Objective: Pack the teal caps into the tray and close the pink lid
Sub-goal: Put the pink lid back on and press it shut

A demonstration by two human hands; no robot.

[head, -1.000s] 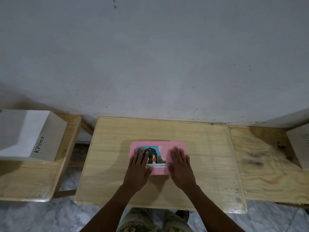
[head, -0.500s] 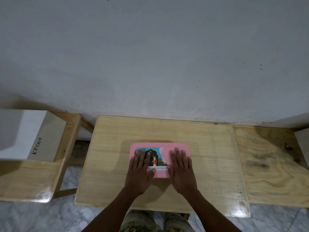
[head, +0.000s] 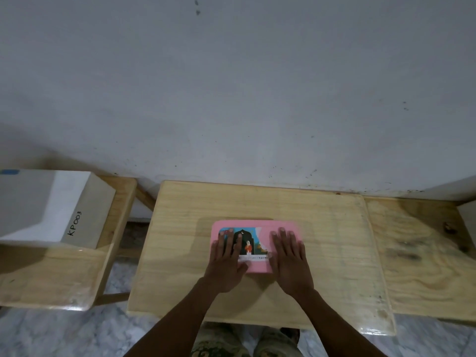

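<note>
Now both hands are lying flat. The left hand [head: 226, 261] is pressing straight, spread fingers onto the left half of the pink lid [head: 260, 224]. The right hand [head: 288, 264] is doing the same on the right half, and neither is curling round anything.

The lid is sitting in the middle of the wooden table [head: 329, 228]. It is a rounded pink rectangle carrying a colourful picture label [head: 248, 237] of a dark arch, a crescent and a small figure, with a white strip of print below. It is probably lying level, though the palms are covering its near edge and whatever is under it is hidden.

Bare wood is showing all around the lid, widest toward the right edge and toward the wall [head: 231, 99] behind. A second tabletop [head: 412, 266] is butting against the table's right side. To the left, across a gap, a white box [head: 64, 202] marked KP003 is resting on a lower bench [head: 51, 279].
</note>
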